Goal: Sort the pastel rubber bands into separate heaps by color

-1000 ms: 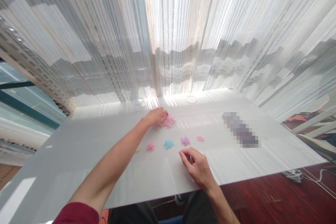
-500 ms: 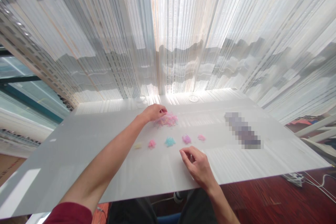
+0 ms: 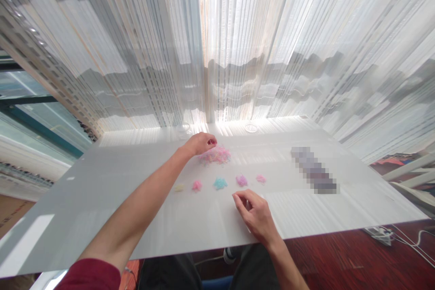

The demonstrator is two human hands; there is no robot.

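My left hand [image 3: 200, 143] reaches across the white table [image 3: 102, 199], its fingers pinched together just above the left edge of a mixed pile of small pink and pastel pieces [image 3: 217, 155]. Something pink shows at the fingertips, too small to name. Nearer to me lies a row of small sorted clumps: pale yellow [image 3: 178, 187], pink [image 3: 196, 185], blue [image 3: 220, 183], purple [image 3: 241, 180] and a second pink [image 3: 260, 178]. My right hand [image 3: 254, 213] rests on the table below the purple clump, its fingers curled and nothing visible in them.
Two small clear dishes [image 3: 251, 127] [image 3: 183, 128] stand at the table's far edge by the sheer white curtains [image 3: 217, 45]. A blurred dark object [image 3: 314, 170] lies on the right. Cables [image 3: 401, 235] lie on the red wood floor at the right.
My left hand has lifted slightly from the mixed pile, fingers pinched. The view has tilted a little; my right hand has stayed put.
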